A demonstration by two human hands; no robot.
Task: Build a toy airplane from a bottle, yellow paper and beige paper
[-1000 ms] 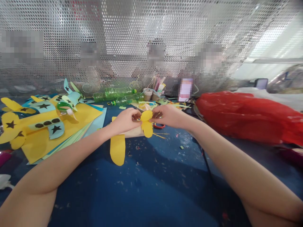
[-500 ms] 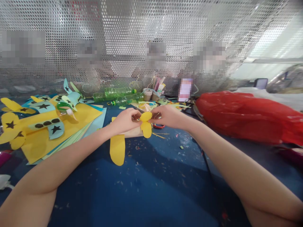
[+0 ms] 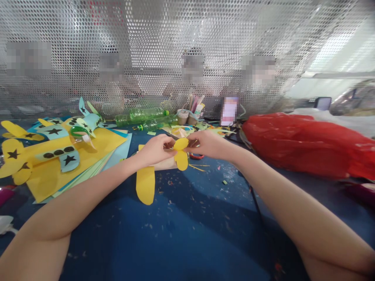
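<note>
Both hands meet at the tail end of a paper toy plane (image 3: pixel 145 186), which has a pale body and yellow wings. My left hand (image 3: pixel 159 147) is closed at the left side of the rounded yellow tail pieces (image 3: pixel 181 158), its fingers bent over the plane's end. From the right, my right hand (image 3: pixel 203 143) pinches the edge of those same tail pieces. One long yellow wing hangs down toward me at the plane's left end. Red-handled scissors (image 3: pixel 196 156) lie partly hidden just below my right hand.
On the left, finished-looking paper planes (image 3: pixel 55 152) with black stars lie on yellow and coloured sheets (image 3: pixel 96 142). Green plastic bottles (image 3: pixel 149 115), cups of sticks (image 3: pixel 187 116) and a phone (image 3: pixel 229 111) stand behind. A red plastic bag (image 3: pixel 301 144) fills the right. Paper scraps dot the blue table (image 3: pixel 175 234).
</note>
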